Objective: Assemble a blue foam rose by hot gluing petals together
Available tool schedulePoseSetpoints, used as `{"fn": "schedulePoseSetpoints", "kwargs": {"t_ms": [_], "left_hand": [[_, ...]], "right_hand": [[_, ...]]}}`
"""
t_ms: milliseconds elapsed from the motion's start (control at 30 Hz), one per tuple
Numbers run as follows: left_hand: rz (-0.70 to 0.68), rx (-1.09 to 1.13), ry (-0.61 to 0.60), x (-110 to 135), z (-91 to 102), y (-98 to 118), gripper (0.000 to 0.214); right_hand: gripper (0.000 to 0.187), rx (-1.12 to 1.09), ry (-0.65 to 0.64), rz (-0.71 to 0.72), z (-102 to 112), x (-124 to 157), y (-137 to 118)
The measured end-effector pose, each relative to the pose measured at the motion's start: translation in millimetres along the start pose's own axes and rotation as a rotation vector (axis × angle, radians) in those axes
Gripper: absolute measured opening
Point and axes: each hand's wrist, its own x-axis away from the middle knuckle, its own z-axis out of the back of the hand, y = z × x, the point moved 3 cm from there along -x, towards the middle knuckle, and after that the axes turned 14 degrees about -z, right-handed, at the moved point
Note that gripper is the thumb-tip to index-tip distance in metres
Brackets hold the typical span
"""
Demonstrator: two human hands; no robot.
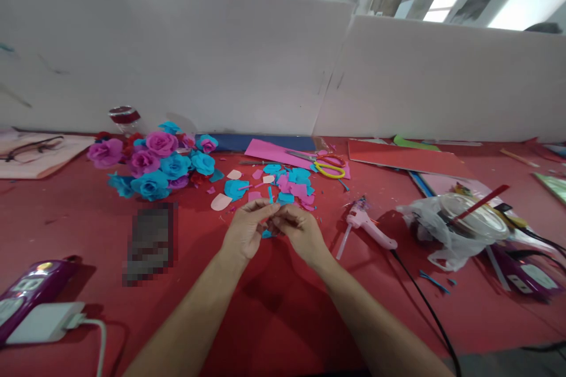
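Note:
My left hand (244, 228) and my right hand (299, 230) meet over the red table (283, 306), fingers pinched together on a small blue paper piece (266, 234). Just beyond them lies a scatter of blue and pink cut petals (287, 184). A pile of finished blue and purple paper roses (154, 162) sits at the left back. A pink glue gun (369, 225) lies right of my right hand, its black cord running toward me.
Yellow-handled scissors (329, 169) rest on pink paper at the back. A plastic bag with a clear cup (460, 221) stands right. Power strips (30, 288) and a white charger (46, 323) lie near left. White boards (177, 59) wall the table's far edge.

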Motion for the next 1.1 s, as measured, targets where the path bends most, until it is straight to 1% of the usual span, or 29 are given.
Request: {"fn": "schedulePoseSetpoints", "kwargs": {"t_ms": [300, 567, 700, 933, 1100], "left_hand": [[0.005, 0.012, -0.046, -1.6, 4.1, -3.9, 0.022], [0.001, 0.048, -0.121, -0.2, 0.1, -2.6, 0.020], [0.003, 0.062, -0.139, 0.1, 0.1, -1.3, 0.017], [0.048, 0.072, -0.149, 0.6, -2.3, 2.3, 0.015], [0.096, 0.104, -0.101, 2.2, -1.8, 1.8, 0.010]], "right_hand": [[0.011, -0.015, -0.026, -0.044, 1.3, 1.7, -5.9], [0.008, -0.075, 0.006, -0.078, 2.9, 2.3, -6.4], [0.011, -0.100, -0.002, -0.099, 4.6, 1.9, -6.3], [0.016, -0.164, -0.075, -0.172, 6.3, 2.4, -5.5], [0.017, -0.204, -0.178, -0.191, 5.7, 1.0, -5.3]]}}
